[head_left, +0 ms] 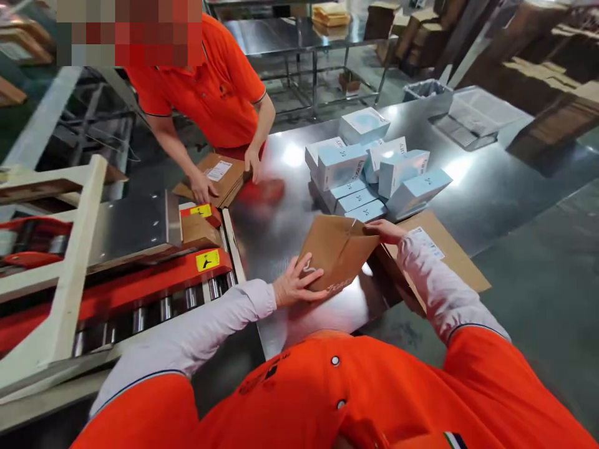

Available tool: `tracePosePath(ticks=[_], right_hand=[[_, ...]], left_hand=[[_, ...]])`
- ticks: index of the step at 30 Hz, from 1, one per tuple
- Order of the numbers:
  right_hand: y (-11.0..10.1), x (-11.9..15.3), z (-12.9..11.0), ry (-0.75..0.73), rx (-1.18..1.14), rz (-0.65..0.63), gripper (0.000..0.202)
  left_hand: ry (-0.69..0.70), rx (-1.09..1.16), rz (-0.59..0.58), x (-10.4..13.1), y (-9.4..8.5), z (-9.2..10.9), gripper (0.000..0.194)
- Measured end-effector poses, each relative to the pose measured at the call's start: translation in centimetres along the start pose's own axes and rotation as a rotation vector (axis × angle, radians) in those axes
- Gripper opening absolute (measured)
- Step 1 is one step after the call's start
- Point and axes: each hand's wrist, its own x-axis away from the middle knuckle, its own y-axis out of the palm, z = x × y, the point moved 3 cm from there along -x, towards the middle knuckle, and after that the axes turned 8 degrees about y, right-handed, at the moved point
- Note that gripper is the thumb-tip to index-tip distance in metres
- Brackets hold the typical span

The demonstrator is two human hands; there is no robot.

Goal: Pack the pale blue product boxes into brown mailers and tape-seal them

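Note:
A brown cardboard box [334, 252] is tilted above the metal table in front of me, its upper right end open. My left hand [299, 282] lies against its lower left side with the fingers spread. At the upper right corner my right hand [386, 231] pinches the edge of the box. Just beyond it, several light blue product boxes [360, 202] are piled on the table. Flat brown cardboard [452, 259] with a white label lies under and beside my right forearm. What is inside the held box is hidden.
Across the table a co-worker in an orange shirt [229, 68] handles a labelled carton [234, 181]. A red roller conveyor [154, 284] with a taping machine runs at the left. A translucent bin [486, 112] stands on the metal table [281, 231] at the far right.

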Motion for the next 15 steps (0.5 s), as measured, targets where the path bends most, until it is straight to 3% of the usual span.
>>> tracePosePath(ticks=[3,5,6,8,11,13,15], right_hand=[[1.5,2.0,0.6,-0.039,0.236,0.122,0.027],[3.4,4.1,1.6,-0.093,0.439,0.202,0.025],[4.3,5.1,2.3,-0.121,0.511,0.238,0.027],[5.7,6.6,3.7,-0.157,0.511,0.304,0.033],[6.7,7.6,5.7,-0.263,0.32,0.409,0.046],[7.3,7.6,6.5,-0.369,0.147,0.423,0.047],[8.0,7.4,7.0,-0.442,0.014,0.407,0.045]], left_hand=[[-0.055,0.004,0.11,3.7,3.5,-1.7,0.041],[-0.141,-0.002,0.198,3.1,3.2,-5.3,0.038],[-0.191,-0.017,0.237,1.4,2.2,-7.6,0.033],[-0.318,-0.053,0.325,-4.2,-1.4,-12.3,0.03],[-0.63,-0.02,0.537,-15.6,-8.3,-17.9,0.096],[-0.648,0.037,0.588,-22.8,-12.0,-19.5,0.114],[-0.556,0.067,0.481,-27.6,-14.2,-19.7,0.104]])
